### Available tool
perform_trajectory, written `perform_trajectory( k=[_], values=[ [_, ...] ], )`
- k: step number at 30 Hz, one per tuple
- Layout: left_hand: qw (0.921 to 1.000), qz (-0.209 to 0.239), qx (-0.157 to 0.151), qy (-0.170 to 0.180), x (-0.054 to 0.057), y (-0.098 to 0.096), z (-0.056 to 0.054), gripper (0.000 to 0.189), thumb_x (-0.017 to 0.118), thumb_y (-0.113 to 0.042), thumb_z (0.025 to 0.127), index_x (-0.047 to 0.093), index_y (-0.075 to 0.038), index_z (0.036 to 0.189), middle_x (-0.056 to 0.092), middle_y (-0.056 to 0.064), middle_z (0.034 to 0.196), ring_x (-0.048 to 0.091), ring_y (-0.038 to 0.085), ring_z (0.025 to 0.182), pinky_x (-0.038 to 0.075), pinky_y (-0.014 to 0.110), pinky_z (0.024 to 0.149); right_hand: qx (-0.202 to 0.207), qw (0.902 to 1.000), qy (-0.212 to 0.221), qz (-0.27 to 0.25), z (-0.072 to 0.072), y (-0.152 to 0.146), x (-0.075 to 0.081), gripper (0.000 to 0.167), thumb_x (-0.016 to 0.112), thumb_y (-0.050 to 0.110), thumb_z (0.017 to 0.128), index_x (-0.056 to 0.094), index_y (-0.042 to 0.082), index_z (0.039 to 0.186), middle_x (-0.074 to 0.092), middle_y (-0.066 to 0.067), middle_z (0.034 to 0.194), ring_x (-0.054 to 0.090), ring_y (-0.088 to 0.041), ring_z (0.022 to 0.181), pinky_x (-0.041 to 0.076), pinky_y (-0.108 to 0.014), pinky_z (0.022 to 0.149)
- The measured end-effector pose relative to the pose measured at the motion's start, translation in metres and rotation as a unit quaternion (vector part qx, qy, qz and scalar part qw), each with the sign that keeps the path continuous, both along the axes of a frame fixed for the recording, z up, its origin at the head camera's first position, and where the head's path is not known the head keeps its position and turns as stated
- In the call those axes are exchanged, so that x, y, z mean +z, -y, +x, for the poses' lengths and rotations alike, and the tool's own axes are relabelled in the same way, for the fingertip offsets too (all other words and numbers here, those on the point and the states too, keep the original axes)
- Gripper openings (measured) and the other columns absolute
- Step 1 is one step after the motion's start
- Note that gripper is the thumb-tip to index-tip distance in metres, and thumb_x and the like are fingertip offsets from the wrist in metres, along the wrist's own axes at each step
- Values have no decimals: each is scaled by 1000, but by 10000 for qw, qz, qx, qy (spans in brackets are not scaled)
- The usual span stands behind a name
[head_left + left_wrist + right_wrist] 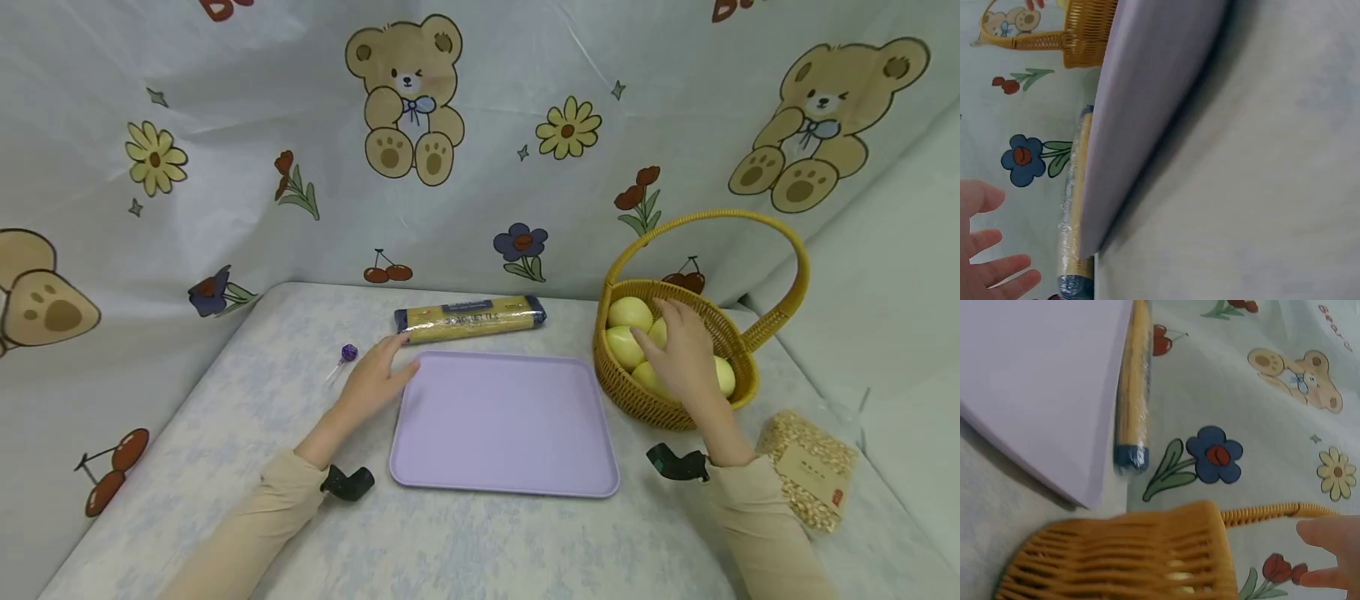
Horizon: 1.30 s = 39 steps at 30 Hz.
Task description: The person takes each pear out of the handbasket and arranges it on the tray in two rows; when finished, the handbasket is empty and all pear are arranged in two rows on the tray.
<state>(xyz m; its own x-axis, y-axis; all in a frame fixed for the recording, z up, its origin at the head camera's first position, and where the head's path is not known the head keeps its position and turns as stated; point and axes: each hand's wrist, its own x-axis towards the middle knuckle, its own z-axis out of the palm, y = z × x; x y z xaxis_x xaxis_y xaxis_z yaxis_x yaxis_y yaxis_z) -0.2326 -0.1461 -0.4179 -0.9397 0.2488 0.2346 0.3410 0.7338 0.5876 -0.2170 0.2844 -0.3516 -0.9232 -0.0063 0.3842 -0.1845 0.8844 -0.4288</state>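
Observation:
My right hand (682,354) hovers over a yellow wicker basket (750,393) with a tall arched handle. Round pale-yellow fruits (630,313) fill the basket, several of them partly hidden behind that hand. Its thumb and fingers are spread, and no fruit shows between them. Off the upper left corner of a lilac tray (506,425), my left hand (371,383) is held with loose, parted fingers and nothing in it. In the left wrist view the left fingers (1004,273) are spread beside the tray's edge.
Behind the tray lies a long spaghetti pack (471,319) with dark blue ends. A purple-wrapped lollipop (348,353) is left of the left hand. A clear bag of pale kernels (810,467) lies right of the right forearm. A bear-printed cloth (480,208) hangs behind the table.

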Motion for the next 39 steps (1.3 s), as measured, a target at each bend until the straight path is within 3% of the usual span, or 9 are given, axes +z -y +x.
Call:
perform_trajectory(
  k=[7,13,21,39],
  values=[
    [9918,1184,-235,418,-33,6,-9,49,57,-19,94,45,-3,138,51,19,139,50,36,126,40,53,107,-36,9979,67,-645,-12,-19,11,62,50,33,98,34,-6,143,37,-34,142,32,-54,130,27,-69,103],
    [9855,1536,-354,632,-46,8,-13,46,56,-10,93,46,0,137,54,21,135,50,36,126,37,50,111,-250,9961,202,-827,-15,-33,13,64,47,36,99,30,-4,145,32,-34,145,29,-53,132,28,-69,103],
    [9793,1884,-346,654,-51,8,-11,44,56,-7,93,48,2,135,53,21,136,48,36,128,37,49,111,-225,9945,207,-1005,-19,-42,8,63,47,34,99,29,-4,146,29,-33,148,26,-52,135,26,-68,106],
    [9797,1808,-347,789,-49,7,-8,43,55,-8,94,48,0,136,52,20,138,45,35,131,35,50,112,-140,9896,574,-1310,-23,-52,-3,66,53,31,96,29,-8,144,38,-37,140,36,-53,127,35,-65,101]
  ],
)
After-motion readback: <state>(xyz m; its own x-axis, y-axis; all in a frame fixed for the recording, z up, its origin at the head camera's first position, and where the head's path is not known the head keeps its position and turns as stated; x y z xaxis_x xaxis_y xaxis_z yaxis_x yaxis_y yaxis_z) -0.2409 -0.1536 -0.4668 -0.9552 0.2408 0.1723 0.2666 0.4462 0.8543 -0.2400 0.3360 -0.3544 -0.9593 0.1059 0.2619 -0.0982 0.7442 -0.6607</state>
